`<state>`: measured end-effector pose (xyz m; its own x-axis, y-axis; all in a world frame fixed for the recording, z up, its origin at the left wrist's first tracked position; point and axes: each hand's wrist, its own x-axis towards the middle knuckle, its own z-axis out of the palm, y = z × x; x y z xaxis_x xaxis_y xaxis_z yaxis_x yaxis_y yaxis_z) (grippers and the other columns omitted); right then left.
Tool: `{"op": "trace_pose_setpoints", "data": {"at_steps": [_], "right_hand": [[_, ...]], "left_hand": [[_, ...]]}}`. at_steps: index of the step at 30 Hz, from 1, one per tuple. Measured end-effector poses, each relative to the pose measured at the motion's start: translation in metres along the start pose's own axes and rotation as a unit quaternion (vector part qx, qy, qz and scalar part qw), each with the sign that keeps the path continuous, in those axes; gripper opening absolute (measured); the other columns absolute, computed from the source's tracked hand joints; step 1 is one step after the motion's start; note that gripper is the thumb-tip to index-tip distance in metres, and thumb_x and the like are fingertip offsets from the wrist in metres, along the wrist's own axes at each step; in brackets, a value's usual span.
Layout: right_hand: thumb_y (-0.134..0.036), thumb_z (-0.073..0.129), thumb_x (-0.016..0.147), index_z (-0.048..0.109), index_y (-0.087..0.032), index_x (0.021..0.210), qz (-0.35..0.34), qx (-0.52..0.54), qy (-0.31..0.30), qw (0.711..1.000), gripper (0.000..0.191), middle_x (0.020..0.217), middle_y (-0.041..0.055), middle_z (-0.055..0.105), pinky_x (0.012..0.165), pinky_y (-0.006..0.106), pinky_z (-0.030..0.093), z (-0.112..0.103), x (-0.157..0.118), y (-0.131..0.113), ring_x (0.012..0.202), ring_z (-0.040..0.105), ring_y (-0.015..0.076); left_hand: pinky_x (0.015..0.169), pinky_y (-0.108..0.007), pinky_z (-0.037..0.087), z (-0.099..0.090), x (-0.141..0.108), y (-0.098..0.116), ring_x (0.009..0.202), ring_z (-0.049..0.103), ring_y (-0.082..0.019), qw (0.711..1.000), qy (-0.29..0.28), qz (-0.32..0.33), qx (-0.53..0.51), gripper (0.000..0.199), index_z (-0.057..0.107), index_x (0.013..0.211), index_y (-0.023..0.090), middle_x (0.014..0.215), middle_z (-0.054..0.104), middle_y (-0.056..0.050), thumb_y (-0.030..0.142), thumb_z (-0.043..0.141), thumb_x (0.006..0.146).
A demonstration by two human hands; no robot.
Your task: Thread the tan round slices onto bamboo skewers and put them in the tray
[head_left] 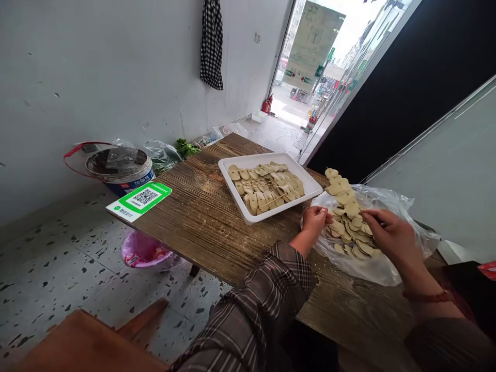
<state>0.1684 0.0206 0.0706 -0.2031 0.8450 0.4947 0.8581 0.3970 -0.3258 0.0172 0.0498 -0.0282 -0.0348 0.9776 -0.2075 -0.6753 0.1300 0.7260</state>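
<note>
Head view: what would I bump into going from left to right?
Bucket → green leaves → checked cloth → white tray → left hand → skewered slices → right hand.

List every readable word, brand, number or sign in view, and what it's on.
"微信支付": white on green-trimmed QR card, bottom strip.
QR card, top edge: a line of characters, too small to read surely.
Bucket: label print on the blue part, too blurred to read.
Poster on the glass: faint large marks and small green-backed words, too blurred to read.
No number I can read.
</note>
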Motion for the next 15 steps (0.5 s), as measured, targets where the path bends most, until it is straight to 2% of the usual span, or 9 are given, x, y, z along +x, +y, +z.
{"op": "trace_pose_setpoints", "data": {"at_steps": [3, 6, 11, 15], "right_hand": [[-0.041, 0.052, 0.090, 0.074, -0.024, 0.089, -0.095, 0.002, -0.020, 0.995, 0.028, 0.093, 0.0071, 0.074, 0.079, 0.037, 0.048, 0.008, 0.029, -0.034, 0.089, 0.067, 0.0251], [-0.037, 0.051, 0.092, 0.074, -0.022, 0.090, -0.163, 0.008, -0.052, 0.985, 0.027, 0.090, 0.0080, 0.073, 0.076, 0.036, 0.047, 0.025, 0.051, -0.062, 0.085, 0.066, 0.0243], [-0.035, 0.053, 0.093, 0.076, -0.023, 0.090, -0.211, 0.019, -0.095, 0.973, 0.026, 0.090, 0.0077, 0.072, 0.071, 0.034, 0.046, 0.059, 0.069, -0.095, 0.081, 0.065, 0.0225], [-0.035, 0.054, 0.094, 0.077, -0.025, 0.092, -0.244, 0.014, -0.126, 0.962, 0.025, 0.089, 0.0062, 0.071, 0.073, 0.033, 0.045, 0.080, 0.079, -0.109, 0.082, 0.064, 0.0216]], "left_hand": [[0.054, -0.020, 0.045, -0.001, 0.003, -0.003, 0.049, 0.061, -0.009, 1.000, 0.000, 0.003, -0.006, 0.021, 0.057, 0.076, 0.014, 0.064, 0.066, -0.003, 0.032, 0.067, 0.082], [0.053, -0.020, 0.044, -0.001, 0.005, -0.005, 0.050, 0.061, -0.009, 1.000, -0.005, 0.000, -0.013, 0.020, 0.057, 0.077, 0.014, 0.064, 0.065, -0.002, 0.031, 0.065, 0.082], [0.055, -0.022, 0.043, 0.001, 0.002, -0.002, 0.052, 0.058, -0.010, 1.000, 0.011, 0.011, 0.001, 0.022, 0.056, 0.068, 0.014, 0.057, 0.058, -0.001, 0.030, 0.068, 0.078], [0.058, -0.026, 0.044, 0.001, -0.003, 0.002, 0.058, 0.058, -0.013, 0.999, 0.008, 0.050, -0.002, 0.011, 0.059, 0.072, 0.015, 0.060, 0.059, -0.002, 0.022, 0.067, 0.075]]}}
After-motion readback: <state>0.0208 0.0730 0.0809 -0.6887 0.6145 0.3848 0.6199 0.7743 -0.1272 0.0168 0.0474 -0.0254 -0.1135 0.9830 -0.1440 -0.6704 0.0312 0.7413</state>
